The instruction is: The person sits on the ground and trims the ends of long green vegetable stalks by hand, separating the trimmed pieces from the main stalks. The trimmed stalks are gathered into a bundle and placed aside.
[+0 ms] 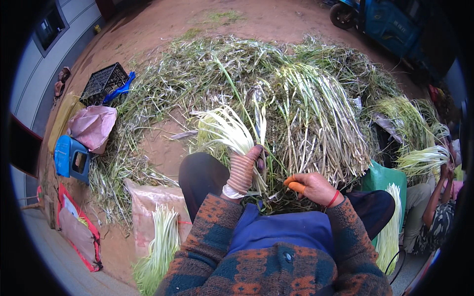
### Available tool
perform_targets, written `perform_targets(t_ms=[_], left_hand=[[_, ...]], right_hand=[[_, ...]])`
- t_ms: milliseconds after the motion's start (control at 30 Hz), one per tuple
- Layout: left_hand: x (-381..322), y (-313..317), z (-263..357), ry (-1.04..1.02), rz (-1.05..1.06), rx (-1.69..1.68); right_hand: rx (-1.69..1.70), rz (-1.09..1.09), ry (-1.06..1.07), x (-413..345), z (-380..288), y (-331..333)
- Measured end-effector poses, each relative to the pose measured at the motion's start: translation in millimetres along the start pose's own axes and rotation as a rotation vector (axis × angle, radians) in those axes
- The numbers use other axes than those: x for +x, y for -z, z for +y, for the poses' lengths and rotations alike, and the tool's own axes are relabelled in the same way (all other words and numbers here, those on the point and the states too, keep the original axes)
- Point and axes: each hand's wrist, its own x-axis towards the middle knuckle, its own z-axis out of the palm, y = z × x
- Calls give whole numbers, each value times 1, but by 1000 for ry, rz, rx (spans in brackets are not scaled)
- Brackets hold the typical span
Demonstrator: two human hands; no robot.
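My left hand (242, 168), in a ribbed tan sleeve-like covering over a white glove cuff, grips a bunch of pale, stripped leafy stalks (231, 129) fanning up and left. Orange covers sit on the fingertips of my right hand (313, 188), which is pinched at the lower end of a long thin green stalk (234, 87). That stalk passes close by my left thumb. Just beyond my right hand lies a large heap of unstripped long stalks (318, 122), their whitish-brown ends towards me. More pale stalks (207, 135) lie beyond my left knee.
Leaf waste (177, 74) spreads around. At left are a black crate (103, 83), a blue plastic stool (74, 159) and a pink sack (92, 125). Stripped bundles lie at lower left (161, 236) and right (390, 225). Another person's hands (446, 168) hold stalks. A blue vehicle (389, 26) stands behind.
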Motion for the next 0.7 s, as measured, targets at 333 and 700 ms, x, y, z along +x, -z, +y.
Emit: perform_targets(t_ms=[333, 700], left_hand=[[-8, -6, -23, 78, -14, 26], [-4, 13, -3, 246, 160, -502]], right_hand=[[1006, 245, 123, 86, -20, -15], [1276, 380, 394, 14, 52, 46]])
